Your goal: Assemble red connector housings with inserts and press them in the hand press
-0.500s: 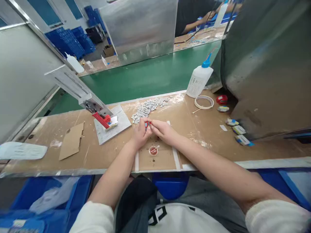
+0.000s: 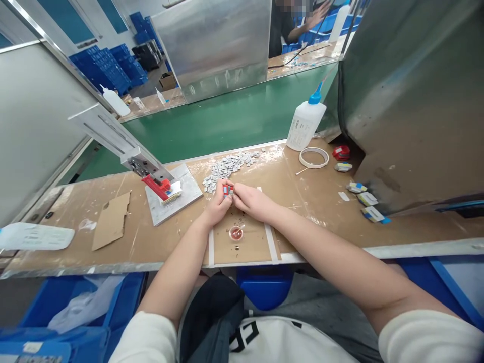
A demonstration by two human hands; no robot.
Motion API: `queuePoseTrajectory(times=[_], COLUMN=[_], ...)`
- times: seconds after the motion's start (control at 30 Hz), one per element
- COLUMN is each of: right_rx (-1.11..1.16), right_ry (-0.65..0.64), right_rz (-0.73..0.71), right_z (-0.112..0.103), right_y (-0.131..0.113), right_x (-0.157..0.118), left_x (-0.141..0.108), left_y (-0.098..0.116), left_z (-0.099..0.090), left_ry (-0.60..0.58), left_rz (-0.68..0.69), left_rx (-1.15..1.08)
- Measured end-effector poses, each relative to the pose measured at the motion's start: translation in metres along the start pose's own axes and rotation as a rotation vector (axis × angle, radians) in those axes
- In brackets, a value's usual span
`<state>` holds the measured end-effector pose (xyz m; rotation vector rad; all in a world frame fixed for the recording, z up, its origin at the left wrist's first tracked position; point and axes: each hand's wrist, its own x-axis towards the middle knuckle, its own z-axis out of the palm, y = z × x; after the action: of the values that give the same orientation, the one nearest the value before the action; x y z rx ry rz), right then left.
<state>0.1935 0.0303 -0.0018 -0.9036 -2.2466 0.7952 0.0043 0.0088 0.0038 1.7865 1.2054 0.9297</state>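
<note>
My left hand is closed round a small red and blue piece, which shows between its thumb and fingers. My right hand touches it from the right, fingers pinched together at the piece's edge; whether they hold something small of their own is too small to tell. Just beyond the hands lies a pile of small grey-white pieces. Nearer to me stands a small round cup with reddish contents, with dark specks on the board around it.
A metal stand with a red clamp rises at the left, beside a cardboard scrap. At the right are a blue-capped bottle, a tape roll and several small packets. Another person's hand shows across the green belt.
My hands have parted slightly, and more of the red and blue piece shows between them. The person across has raised a hand. The whole view has shifted a little.
</note>
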Motion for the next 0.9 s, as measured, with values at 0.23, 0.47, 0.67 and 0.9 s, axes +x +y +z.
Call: queuePoseTrajectory(times=[0.23,0.47,0.67,0.9], right_rx=[0.077,-0.064,-0.197,-0.387], right_ry=[0.033,0.074,-0.289,-0.356], right_rz=[0.030,0.265,0.186,0.148], right_z=[-0.006,-0.068,-0.065,-0.017], right_y=[-0.006,-0.014,-0.055,-0.055], right_x=[0.005,-0.022,-0.065,-0.051], left_x=[0.010,0.014,0.018,0.017], left_y=[-0.009,0.003,0.003,-0.013], left_z=[-0.001,-0.007,-0.005,-0.002], left_ry=[0.037,0.015,0.004,-0.082], left_rz=[-0.132,-0.085,0.000,-0.013], left_rx=[-0.350,-0.397,-0.278,-0.407])
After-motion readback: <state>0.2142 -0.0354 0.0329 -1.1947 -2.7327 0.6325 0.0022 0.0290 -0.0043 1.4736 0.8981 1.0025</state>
